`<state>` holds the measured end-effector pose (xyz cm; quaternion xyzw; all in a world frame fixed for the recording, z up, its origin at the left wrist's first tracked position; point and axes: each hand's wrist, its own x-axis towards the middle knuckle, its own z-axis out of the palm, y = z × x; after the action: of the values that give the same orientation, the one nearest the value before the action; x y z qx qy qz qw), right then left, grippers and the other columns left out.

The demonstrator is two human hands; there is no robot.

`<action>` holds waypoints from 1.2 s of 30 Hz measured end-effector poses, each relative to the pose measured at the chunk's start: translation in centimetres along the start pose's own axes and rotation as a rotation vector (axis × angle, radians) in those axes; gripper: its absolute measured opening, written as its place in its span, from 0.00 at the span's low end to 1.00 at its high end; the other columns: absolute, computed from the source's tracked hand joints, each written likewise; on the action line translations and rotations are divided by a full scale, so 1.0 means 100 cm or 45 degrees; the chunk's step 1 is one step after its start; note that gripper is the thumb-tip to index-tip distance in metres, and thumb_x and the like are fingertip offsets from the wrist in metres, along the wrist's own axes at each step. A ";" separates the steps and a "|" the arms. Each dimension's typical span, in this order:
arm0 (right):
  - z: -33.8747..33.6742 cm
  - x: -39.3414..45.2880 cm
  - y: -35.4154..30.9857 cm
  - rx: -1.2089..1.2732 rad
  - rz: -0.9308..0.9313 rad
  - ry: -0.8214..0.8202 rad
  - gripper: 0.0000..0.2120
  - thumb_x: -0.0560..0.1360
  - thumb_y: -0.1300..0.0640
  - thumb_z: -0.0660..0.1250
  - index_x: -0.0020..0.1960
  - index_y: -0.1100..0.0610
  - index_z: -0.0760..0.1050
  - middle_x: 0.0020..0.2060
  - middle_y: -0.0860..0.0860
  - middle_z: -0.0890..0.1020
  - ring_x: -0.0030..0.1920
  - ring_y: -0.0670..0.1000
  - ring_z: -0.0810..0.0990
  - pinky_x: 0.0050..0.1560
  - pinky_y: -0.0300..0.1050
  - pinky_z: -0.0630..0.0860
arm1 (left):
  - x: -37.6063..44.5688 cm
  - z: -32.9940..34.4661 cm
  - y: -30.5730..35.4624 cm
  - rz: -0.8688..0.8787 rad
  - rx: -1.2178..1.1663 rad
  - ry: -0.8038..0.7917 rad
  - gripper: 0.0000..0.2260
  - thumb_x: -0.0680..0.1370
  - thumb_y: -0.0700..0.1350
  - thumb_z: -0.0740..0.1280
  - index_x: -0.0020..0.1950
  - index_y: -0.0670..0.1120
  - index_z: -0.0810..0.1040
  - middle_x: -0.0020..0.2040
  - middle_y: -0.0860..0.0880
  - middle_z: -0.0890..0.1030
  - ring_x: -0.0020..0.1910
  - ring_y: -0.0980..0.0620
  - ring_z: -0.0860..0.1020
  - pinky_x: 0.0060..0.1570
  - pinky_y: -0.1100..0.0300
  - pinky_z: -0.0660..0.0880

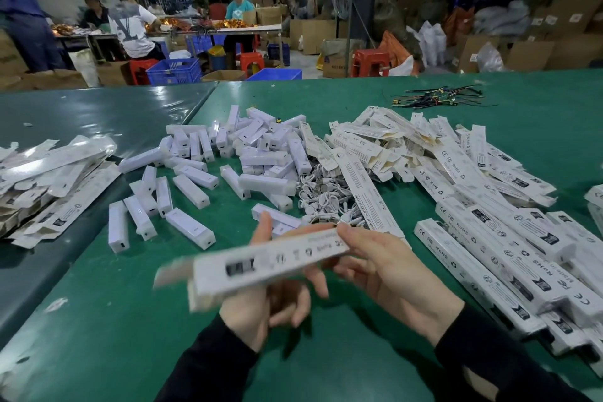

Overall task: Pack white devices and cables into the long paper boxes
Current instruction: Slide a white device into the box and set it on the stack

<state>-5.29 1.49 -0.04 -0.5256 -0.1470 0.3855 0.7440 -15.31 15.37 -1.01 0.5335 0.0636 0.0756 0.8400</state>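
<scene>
Both my hands hold one long white paper box (261, 263) above the green table, its printed side facing me and its left end blurred. My left hand (261, 307) grips it from below, thumb up behind the box. My right hand (381, 268) pinches its right end. A heap of white devices (248, 153) lies in the middle of the table, with more scattered to its left. White cables (323, 199) sit in a tangle just beyond my hands. Long paper boxes (489, 232) are piled to the right.
Flat paper boxes (49, 179) lie at the left on the darker table (98, 114). Dark wires (434, 98) lie at the far right of the green table (130, 320). Beyond it, people sit at another table among crates, stools and cartons.
</scene>
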 end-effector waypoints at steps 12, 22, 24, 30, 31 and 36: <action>0.006 0.000 0.016 -0.588 -0.079 0.221 0.22 0.70 0.36 0.67 0.37 0.57 0.78 0.26 0.54 0.82 0.26 0.52 0.80 0.25 0.40 0.73 | -0.001 0.001 0.011 0.633 0.022 0.545 0.22 0.60 0.65 0.77 0.36 0.46 0.83 0.40 0.41 0.85 0.43 0.44 0.83 0.50 0.53 0.79; -0.014 0.012 0.030 -1.864 -0.627 0.207 0.22 0.77 0.43 0.66 0.69 0.41 0.68 0.66 0.38 0.71 0.69 0.44 0.64 0.67 0.45 0.55 | -0.002 -0.004 0.014 0.148 -0.107 0.684 0.30 0.62 0.73 0.67 0.25 0.45 0.69 0.23 0.47 0.67 0.18 0.49 0.66 0.20 0.63 0.68; -0.013 0.012 0.032 -1.937 -0.583 0.162 0.18 0.78 0.42 0.63 0.68 0.37 0.69 0.64 0.35 0.73 0.71 0.42 0.63 0.69 0.45 0.48 | -0.002 -0.003 0.012 0.040 -0.119 0.645 0.30 0.70 0.72 0.60 0.28 0.44 0.69 0.24 0.46 0.67 0.19 0.49 0.64 0.20 0.63 0.66; -0.015 0.005 0.017 -1.755 -0.684 0.347 0.08 0.68 0.47 0.74 0.40 0.47 0.77 0.34 0.41 0.80 0.38 0.44 0.77 0.49 0.46 0.69 | 0.000 -0.004 0.008 -0.083 -0.103 0.577 0.21 0.78 0.60 0.53 0.37 0.44 0.68 0.25 0.45 0.67 0.19 0.50 0.63 0.21 0.62 0.63; -0.016 0.004 0.014 -1.724 -0.616 0.325 0.08 0.68 0.48 0.74 0.41 0.48 0.76 0.33 0.42 0.79 0.36 0.44 0.76 0.45 0.46 0.72 | 0.000 -0.003 0.007 -0.100 -0.093 0.571 0.20 0.78 0.59 0.53 0.38 0.44 0.68 0.25 0.45 0.67 0.20 0.50 0.63 0.21 0.61 0.63; -0.012 0.002 0.000 -1.024 -0.223 0.195 0.13 0.72 0.57 0.74 0.55 0.52 0.78 0.38 0.51 0.82 0.33 0.47 0.81 0.34 0.41 0.77 | 0.002 -0.004 0.003 -0.161 -0.014 0.534 0.19 0.79 0.60 0.56 0.43 0.43 0.68 0.27 0.45 0.70 0.20 0.50 0.64 0.21 0.63 0.65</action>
<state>-4.40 0.77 -0.52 -0.7868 -0.2743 0.1925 0.5184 -15.23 15.86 -0.91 0.4965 0.2698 0.1324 0.8144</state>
